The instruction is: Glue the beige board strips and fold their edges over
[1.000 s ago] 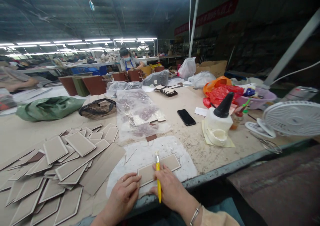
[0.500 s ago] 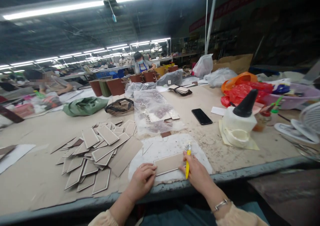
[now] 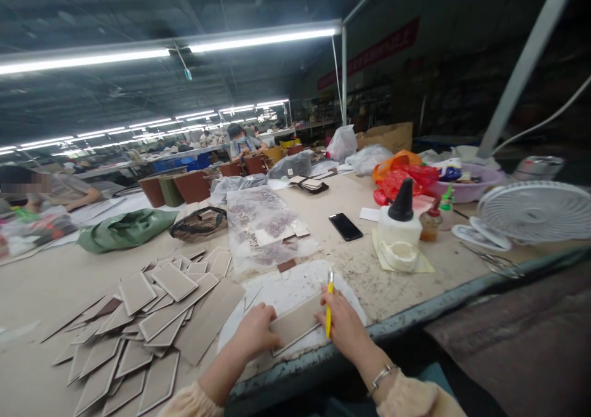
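A beige rectangular panel (image 3: 295,323) with a pale edge lies on a white sheet (image 3: 305,276) at the table's front. My left hand (image 3: 258,331) grips its left end between thumb and curled fingers. At the right end is my right hand (image 3: 345,323), closed around a yellow utility knife (image 3: 329,313) whose tip points away from me. Its fingertips also touch the panel. To the left, a loose pile of similar panels (image 3: 154,309) is spread over the tabletop, beside a larger plain beige strip (image 3: 210,321).
A black phone (image 3: 345,226) lies beyond my right hand. Farther right are a white bottle with a black cone top (image 3: 399,226), scissors (image 3: 496,262) and a white fan (image 3: 535,210). Plastic wrapping (image 3: 265,226) lies ahead. Co-workers sit farther back.
The view has turned to the right, so the scene sits farther left and more of the fan shows. My left hand has closed over the panel's left end; my right hand keeps the knife.
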Demonstrator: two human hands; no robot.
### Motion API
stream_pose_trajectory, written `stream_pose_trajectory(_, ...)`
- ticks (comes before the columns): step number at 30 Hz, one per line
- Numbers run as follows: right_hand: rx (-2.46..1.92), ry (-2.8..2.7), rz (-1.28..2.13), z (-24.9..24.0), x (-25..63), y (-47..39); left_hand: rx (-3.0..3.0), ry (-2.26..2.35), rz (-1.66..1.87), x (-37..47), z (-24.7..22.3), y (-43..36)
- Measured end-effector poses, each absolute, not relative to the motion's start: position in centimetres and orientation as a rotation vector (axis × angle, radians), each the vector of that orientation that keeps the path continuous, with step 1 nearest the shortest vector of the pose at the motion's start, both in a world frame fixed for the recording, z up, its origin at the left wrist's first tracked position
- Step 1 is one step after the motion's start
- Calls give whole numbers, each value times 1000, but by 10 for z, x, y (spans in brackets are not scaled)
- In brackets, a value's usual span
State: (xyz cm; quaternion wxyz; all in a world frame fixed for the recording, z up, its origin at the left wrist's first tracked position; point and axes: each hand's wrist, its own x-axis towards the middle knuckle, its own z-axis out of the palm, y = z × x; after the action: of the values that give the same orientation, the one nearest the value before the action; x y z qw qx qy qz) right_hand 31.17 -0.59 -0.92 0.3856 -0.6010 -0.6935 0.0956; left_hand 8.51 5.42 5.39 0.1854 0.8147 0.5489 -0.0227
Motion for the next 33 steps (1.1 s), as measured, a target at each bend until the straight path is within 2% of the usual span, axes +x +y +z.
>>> stream_pose_trajectory(5, -1543, -1514, 122, 3, 336, 2, 1922, 1389, 171, 78, 40, 45)
stream_pose_trajectory(11, -1484, -1450, 271, 16, 341, -2, 1372, 1294, 457, 69, 20, 15)
stream_pose_trajectory(15, -1445, -1469, 280, 24, 331, -7, 1288, 1232, 494, 73, 25, -2)
stream_pose_trajectory(22, -1399, -1432, 62, 27, 323, -8, 1075, 1136, 486, 82, 22, -17)
stream_pose_trajectory(33, -1444, -1529, 187, 21, 326, -13, 1066, 1165, 583, 76, 14, -26)
